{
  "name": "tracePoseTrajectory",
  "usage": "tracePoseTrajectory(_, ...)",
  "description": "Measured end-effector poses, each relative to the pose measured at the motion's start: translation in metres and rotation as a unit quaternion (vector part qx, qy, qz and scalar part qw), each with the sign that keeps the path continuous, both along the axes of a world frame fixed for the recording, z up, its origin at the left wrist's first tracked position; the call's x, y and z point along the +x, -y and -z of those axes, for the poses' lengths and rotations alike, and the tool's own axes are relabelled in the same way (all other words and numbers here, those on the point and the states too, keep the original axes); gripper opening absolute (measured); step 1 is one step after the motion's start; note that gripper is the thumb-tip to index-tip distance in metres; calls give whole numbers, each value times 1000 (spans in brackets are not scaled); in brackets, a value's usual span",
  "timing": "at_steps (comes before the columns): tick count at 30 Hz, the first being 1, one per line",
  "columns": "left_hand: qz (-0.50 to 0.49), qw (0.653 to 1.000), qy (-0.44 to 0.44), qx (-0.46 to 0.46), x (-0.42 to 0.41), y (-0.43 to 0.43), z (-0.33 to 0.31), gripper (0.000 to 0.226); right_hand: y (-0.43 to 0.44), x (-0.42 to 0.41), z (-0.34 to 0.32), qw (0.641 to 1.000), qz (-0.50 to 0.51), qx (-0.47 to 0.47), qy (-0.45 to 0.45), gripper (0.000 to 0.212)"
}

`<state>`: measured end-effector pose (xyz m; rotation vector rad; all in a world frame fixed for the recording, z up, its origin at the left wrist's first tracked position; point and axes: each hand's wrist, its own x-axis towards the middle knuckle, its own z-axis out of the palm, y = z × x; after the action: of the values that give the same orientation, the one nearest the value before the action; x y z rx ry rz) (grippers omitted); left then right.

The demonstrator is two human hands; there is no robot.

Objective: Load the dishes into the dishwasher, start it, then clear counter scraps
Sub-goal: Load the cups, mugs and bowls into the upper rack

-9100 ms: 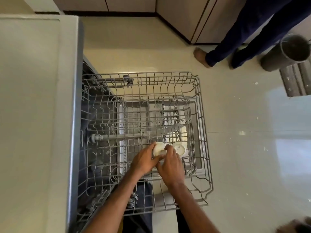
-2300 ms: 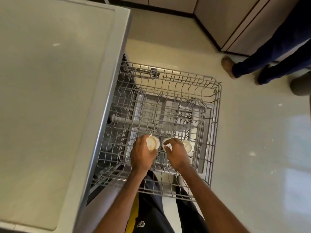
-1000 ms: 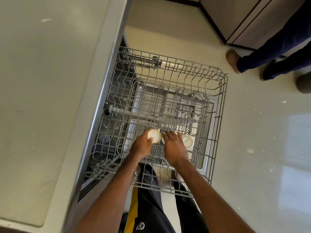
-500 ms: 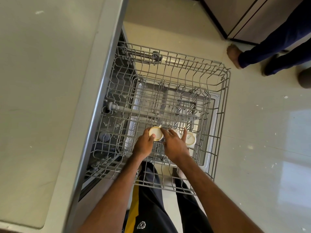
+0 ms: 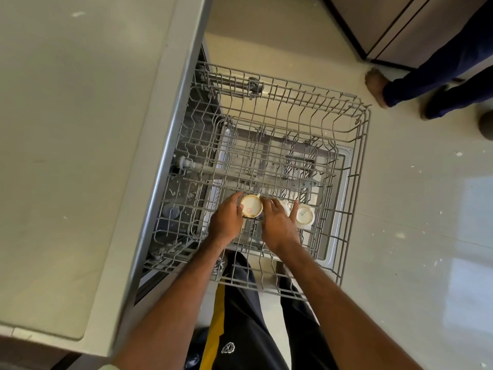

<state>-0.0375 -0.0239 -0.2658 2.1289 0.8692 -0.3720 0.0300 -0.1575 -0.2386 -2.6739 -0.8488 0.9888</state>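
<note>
The grey wire dishwasher rack (image 5: 357,166) is pulled out over the floor below me. A white cup (image 5: 251,205) stands upside down in its near half, base up with a red mark. My left hand (image 5: 226,220) holds that cup from the left. My right hand (image 5: 277,222) lies flat beside it, fingers straight, its fingertips touching the cup's right side. A second white cup (image 5: 305,215) stands upside down just right of my right hand, with my thumb against it. A third white cup between them is mostly hidden under my right hand.
A pale counter (image 5: 80,129) runs along the left, its edge over the dishwasher opening. Another person's legs and a bare foot (image 5: 376,85) stand at the upper right by the cabinets (image 5: 400,22). Glossy floor tiles (image 5: 413,236) spread to the right.
Over the last second my hands stayed on the upturned cups in the rack. My right hand's fingers flattened toward the left cup. The view shifted slightly.
</note>
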Motion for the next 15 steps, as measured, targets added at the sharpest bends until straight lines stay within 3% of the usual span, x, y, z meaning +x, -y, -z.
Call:
tracePoseTrajectory(8,-30,998,26,52,2,8,-66,41,-12,2,-51,998,-47,31,28,66)
tracePoseTrajectory(15,-146,978,107,100,-19,1,-177,27,-59,-18,-147,976,-120,162,81,57)
